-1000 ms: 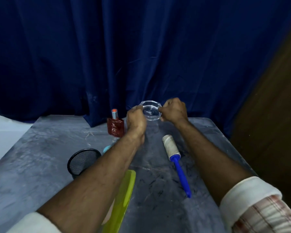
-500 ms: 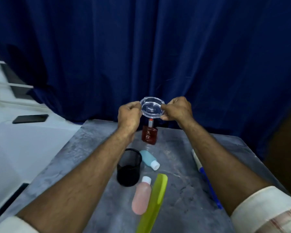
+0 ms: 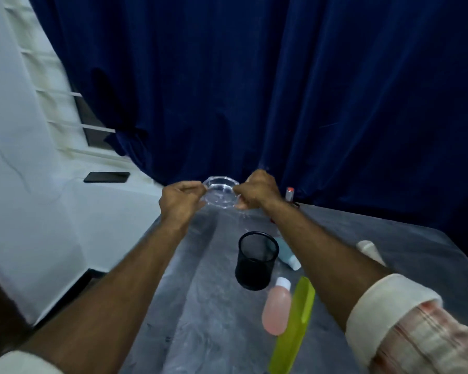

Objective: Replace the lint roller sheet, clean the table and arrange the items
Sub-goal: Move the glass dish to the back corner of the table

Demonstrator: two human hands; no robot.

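Observation:
My left hand [image 3: 179, 203] and my right hand [image 3: 256, 190] both pinch the rim of a clear glass dish [image 3: 221, 195], held in the air over the far left corner of the grey table [image 3: 208, 306]. A black mesh cup [image 3: 256, 259] stands upright near the table's middle. Beside it lie a pale blue bottle [image 3: 288, 252], a pink bottle [image 3: 277, 310] and a lime-green comb [image 3: 295, 325]. The lint roller's white head [image 3: 369, 251] shows at the right; my right forearm hides its handle. A red perfume bottle's cap [image 3: 290, 193] peeks out behind my right wrist.
A dark blue curtain [image 3: 281, 90] hangs right behind the table. To the left is a white ledge [image 3: 73, 211] with a black phone [image 3: 106, 177] lying on it, and a white window frame above it.
My view has swung left, so the table items now lie further right. Both hands have carried the glass dish toward the table's far left corner and a little lower.

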